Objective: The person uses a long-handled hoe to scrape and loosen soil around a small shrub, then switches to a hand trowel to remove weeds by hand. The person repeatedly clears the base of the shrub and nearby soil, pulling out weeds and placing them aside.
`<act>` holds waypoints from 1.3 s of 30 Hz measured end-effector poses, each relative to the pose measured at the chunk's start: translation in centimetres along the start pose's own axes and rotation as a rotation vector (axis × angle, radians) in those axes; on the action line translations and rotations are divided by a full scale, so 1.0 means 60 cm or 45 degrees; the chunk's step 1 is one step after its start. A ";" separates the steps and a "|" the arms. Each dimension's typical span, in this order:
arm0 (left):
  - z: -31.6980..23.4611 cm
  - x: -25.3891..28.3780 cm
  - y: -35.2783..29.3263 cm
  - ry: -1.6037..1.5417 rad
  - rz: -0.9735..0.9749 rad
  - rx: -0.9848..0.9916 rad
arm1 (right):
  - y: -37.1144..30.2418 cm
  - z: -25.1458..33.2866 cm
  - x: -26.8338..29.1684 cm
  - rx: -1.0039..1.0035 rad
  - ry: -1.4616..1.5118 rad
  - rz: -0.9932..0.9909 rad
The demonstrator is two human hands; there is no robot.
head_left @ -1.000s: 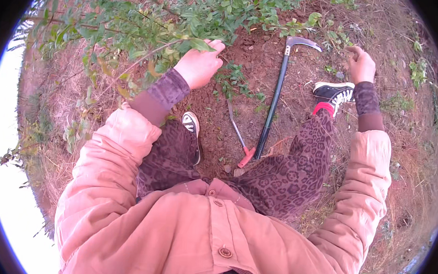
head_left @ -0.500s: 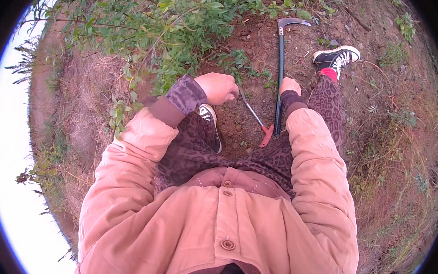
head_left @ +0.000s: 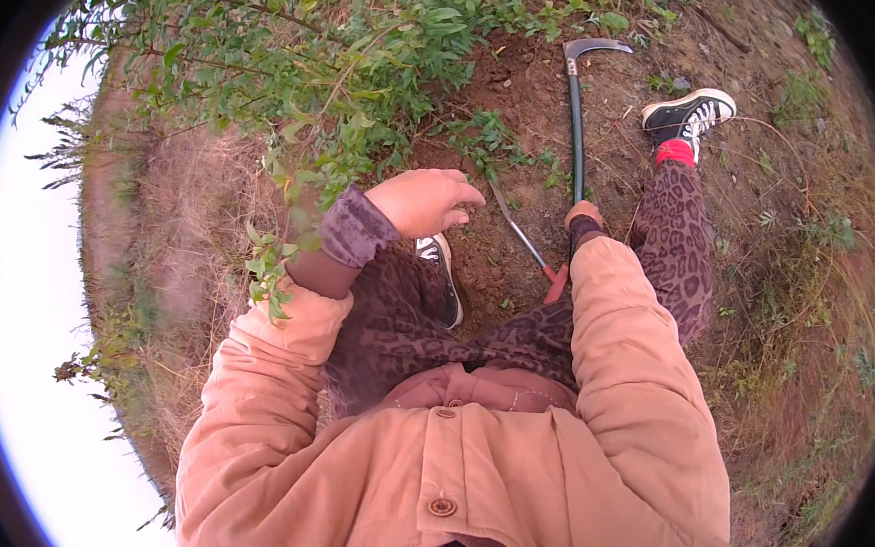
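Observation:
My right hand point(head_left: 585, 217) is closed round the dark green handle of a long-handled sickle point(head_left: 577, 132). Its curved metal blade lies at the far end, on the soil. My left hand point(head_left: 427, 203) hovers left of it with the fingers loosely apart and nothing seen in them. Between the hands a small tool with a thin metal shaft and a red handle point(head_left: 556, 284) rests on the ground, close to my leg. What its far tip looks like is hard to make out.
A leafy green shrub point(head_left: 369, 79) spreads across the far left, its branches hanging over my left sleeve. Bare reddish soil point(head_left: 515, 78) lies ahead. My dark shoe point(head_left: 690, 113) is planted at the right, the other shoe point(head_left: 439, 274) below my left hand. Dry grass point(head_left: 805, 326) covers the right side.
My right hand has moved nearer and closed on the sickle's handle. My left hand's fingers have spread apart. Both tools remain on the ground.

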State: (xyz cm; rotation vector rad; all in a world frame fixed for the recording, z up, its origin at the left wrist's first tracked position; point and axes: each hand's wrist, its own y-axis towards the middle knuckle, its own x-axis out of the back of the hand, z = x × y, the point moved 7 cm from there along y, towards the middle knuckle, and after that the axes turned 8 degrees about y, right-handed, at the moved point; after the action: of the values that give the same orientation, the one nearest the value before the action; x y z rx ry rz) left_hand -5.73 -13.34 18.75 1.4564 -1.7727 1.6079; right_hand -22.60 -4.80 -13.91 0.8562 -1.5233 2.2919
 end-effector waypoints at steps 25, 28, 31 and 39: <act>-0.076 -0.044 -0.027 -0.832 -0.393 0.141 | -0.243 0.098 0.035 0.396 0.943 0.122; -0.083 -0.039 -0.025 -0.742 -0.464 0.044 | -0.199 0.132 0.020 0.478 0.914 0.074; -0.078 -0.043 -0.020 -0.748 -0.412 0.071 | -0.180 0.126 0.007 0.385 0.442 0.044; -0.069 -0.061 -0.010 -0.745 -0.208 0.115 | -0.248 0.091 0.052 0.502 0.520 0.045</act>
State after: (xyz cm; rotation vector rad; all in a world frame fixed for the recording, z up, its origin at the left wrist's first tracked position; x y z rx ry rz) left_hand -5.25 -7.99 17.44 2.2212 -1.8077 1.2709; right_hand -15.65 -3.85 0.67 0.4004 -0.9402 2.6313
